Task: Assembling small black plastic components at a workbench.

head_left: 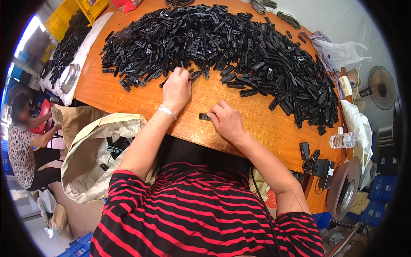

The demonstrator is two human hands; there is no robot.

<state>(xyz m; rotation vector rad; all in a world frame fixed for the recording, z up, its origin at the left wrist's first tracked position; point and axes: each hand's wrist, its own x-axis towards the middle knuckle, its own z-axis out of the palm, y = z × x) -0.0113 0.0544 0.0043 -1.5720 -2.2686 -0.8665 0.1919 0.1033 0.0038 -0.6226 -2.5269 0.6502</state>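
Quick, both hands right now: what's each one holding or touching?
Left hand: fingers curled at the edge of the black plastic parts pile; whether it holds one cannot be told.
Right hand: pinching a small black part against the wooden table.

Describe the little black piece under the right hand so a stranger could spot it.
Start at the round wooden table with its big heap of black plastic parts. Below the heap, the right hand pins one small black piece. It lies alone on bare wood, apart from the heap.
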